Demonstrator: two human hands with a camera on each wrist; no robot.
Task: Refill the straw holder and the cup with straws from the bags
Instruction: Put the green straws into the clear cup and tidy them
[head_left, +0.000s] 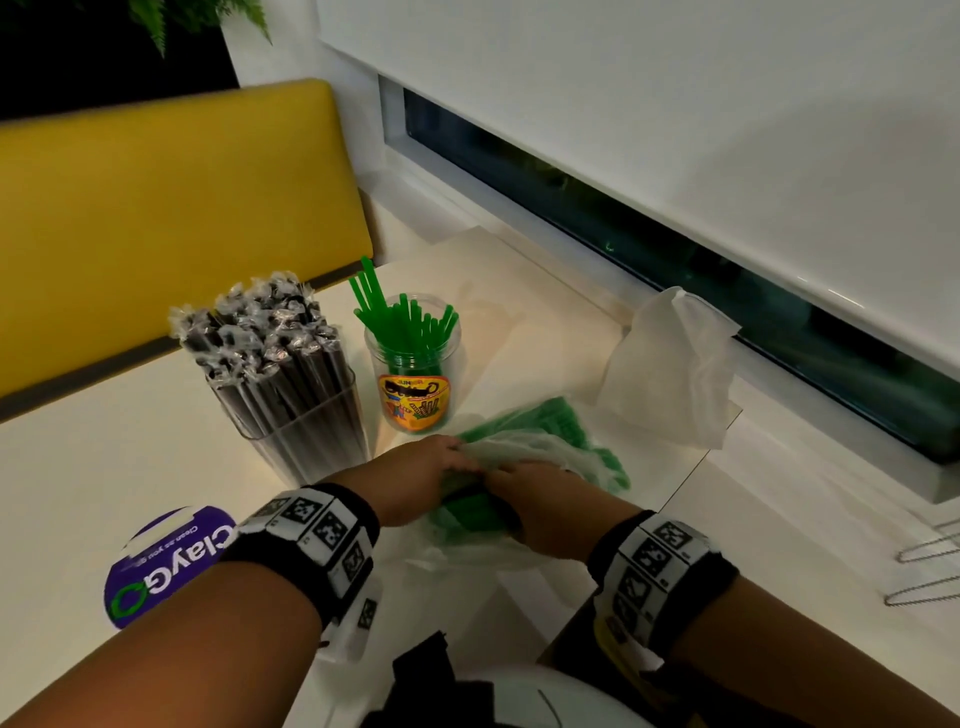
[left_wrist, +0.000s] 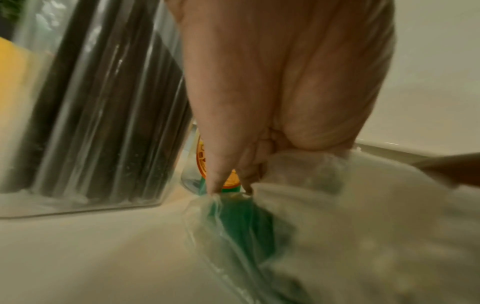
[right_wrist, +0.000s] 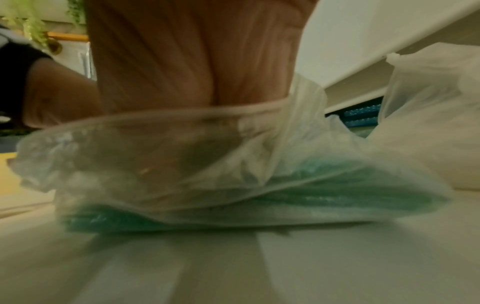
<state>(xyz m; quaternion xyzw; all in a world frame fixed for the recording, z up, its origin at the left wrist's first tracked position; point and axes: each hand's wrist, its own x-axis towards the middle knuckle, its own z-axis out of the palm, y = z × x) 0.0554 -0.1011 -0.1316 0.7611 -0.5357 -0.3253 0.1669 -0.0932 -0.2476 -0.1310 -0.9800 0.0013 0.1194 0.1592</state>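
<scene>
On table (head_left: 78, 457), front-centre, just before the two hands: clear plastic bag of green straws (head_left: 550, 441), laid flat. Long axis of the straw bundle runs from near-left to far-right, i.e. away from the person and toward the window side; the bag's mouth lies at the near end, under the hands. Far end of bundle is seen past the knuckles, loose film bunched over it.

Left hand (head_left: 415, 475): fingers curled, film of the bag pinched at its left edge; grip confirmed in left-wrist view (left_wrist: 249, 170), where thumb and fingertips are closed on the plastic w/ green showing below. Right hand (head_left: 540, 499): set on the bag's near-right part, palm down; in right-wrist view the hand (right_wrist: 192, 61) is seen entering the bag's open rim, fingers veiled by film, so whether straws are grasped cannot be told.

Cup (head_left: 413, 364) w/ orange label, clear, part-filled w/ green straws, stands just beyond the left hand, nearer to it than to the right; judged the likely destination, so the bundle would need drawing out toward the person and up-ending.

Straw holder (head_left: 306, 415), clear, packed w/ wrapped black straws, just left of cup.

Views compared: head view gives layout and axis; left-wrist view alone gives the pinch; right-wrist view alone gives the rim around the hand.

Also on table: second bag (head_left: 670, 364), whitish, crumpled, far right; purple ClayGo sticker (head_left: 166, 566), near left.
</scene>
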